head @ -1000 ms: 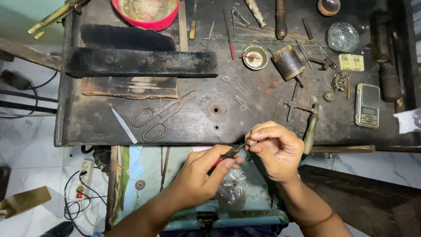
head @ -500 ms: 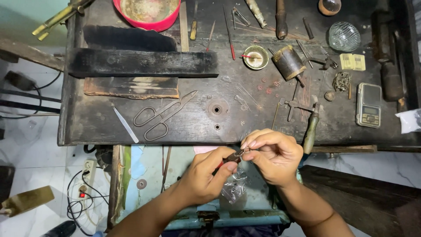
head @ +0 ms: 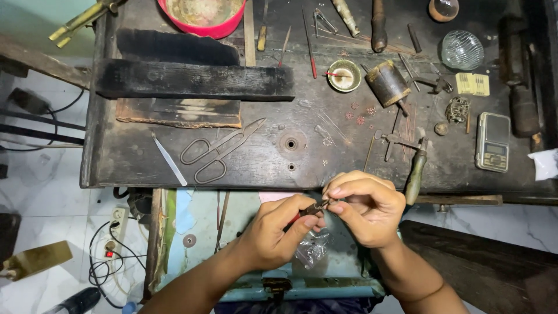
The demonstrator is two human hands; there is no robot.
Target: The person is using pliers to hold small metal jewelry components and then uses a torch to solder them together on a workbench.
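Both hands meet mid-job: your left hand (head: 273, 232) grips small pliers (head: 311, 209), your right hand (head: 366, 206) pinches a tiny piece closed-fingered, shears (head: 218, 150) untouched on the workbench (head: 139, 163).

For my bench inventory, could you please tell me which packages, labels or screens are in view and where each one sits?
Pocket scale: right side of the workbench, a flat grey rectangle with a small screen at its near end.
Yellow card: just beyond the scale, a small pale rectangle with dark marks.
Clear plastic bag: below the hands, crumpled and see-through.
White packet: at the right edge, only partly in view.
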